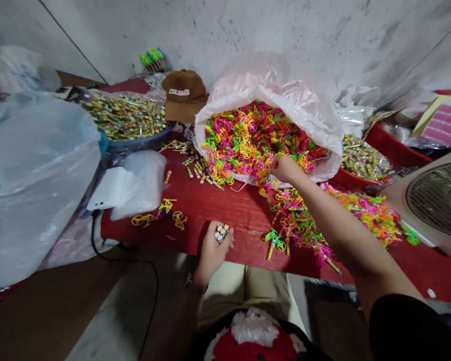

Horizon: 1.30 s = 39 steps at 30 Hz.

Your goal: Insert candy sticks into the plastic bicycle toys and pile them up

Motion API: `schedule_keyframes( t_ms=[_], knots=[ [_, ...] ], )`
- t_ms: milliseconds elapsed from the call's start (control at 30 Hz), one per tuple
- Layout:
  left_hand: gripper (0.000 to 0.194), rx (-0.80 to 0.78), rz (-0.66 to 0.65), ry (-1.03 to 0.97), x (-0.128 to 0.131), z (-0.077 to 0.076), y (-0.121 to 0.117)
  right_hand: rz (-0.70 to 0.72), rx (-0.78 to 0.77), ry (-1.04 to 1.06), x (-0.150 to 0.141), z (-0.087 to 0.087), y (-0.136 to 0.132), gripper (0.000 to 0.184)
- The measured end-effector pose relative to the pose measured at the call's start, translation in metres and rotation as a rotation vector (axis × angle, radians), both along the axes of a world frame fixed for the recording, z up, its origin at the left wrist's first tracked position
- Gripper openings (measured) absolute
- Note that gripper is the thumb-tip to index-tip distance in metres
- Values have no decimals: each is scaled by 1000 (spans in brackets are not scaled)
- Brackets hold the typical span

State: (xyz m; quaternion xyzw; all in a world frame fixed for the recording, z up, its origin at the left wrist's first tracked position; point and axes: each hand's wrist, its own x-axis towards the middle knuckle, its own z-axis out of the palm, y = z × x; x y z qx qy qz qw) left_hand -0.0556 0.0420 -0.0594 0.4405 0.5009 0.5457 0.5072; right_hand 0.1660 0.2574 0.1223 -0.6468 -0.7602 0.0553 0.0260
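Observation:
My left hand (213, 248) is closed around a bundle of short, thin printed tubes (221, 232), their pale ends facing up, just above the front of the red table. My right hand (284, 169) reaches to the lower lip of a white plastic sack (325, 105) lying on its side. Its fingers are pinched together among bright plastic toy bicycles (255, 133); what they grip is hidden. Below my right forearm lies a heap of tubes with plastic toys attached (298, 215). A green toy on a yellow tube (273, 240) rests at its near edge.
Blue tub (135, 145) of tubes, brown cap (184, 93) and loose tubes (201, 168) are behind left. A white power bank or phone (107, 189) with a cable lies on plastic bags (146, 175). On the right are a red tub (361, 180) and a fan (436, 200).

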Motion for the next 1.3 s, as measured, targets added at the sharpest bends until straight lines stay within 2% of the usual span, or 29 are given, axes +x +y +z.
schedule_keyframes(
  t_ms=[100,167,300,400,500,633,700,767,933,1033,1133,1300],
  knots=[
    [35,-11,4,27,1,-1,-1,36,10,149,2,4,-33,18],
    [36,-18,-1,32,2,0,-1,92,-34,405,1,4,-61,21],
    [40,-27,-39,-33,6,10,-8,213,-172,975,-7,-6,-126,42],
    [43,-25,-78,-69,14,22,-21,235,-318,1173,-13,-21,-171,45],
    [42,-23,-60,-88,24,32,-35,218,-425,1305,-13,-42,-202,40],
    [36,4,20,-44,29,43,-46,128,-337,1516,-2,-65,-223,39],
    [31,27,36,9,29,48,-47,84,-258,1521,5,-68,-230,31],
    [27,73,8,65,30,54,-49,90,-209,1433,9,-66,-237,26],
    [19,163,-122,175,39,70,-56,149,-192,1311,7,-60,-251,39],
    [16,187,-135,199,44,77,-60,128,-151,1335,3,-63,-255,33],
    [14,192,-134,233,44,81,-61,127,-138,1356,0,-66,-256,26],
    [16,258,-174,343,37,81,-59,115,-148,1341,2,-66,-257,24]
  ],
)
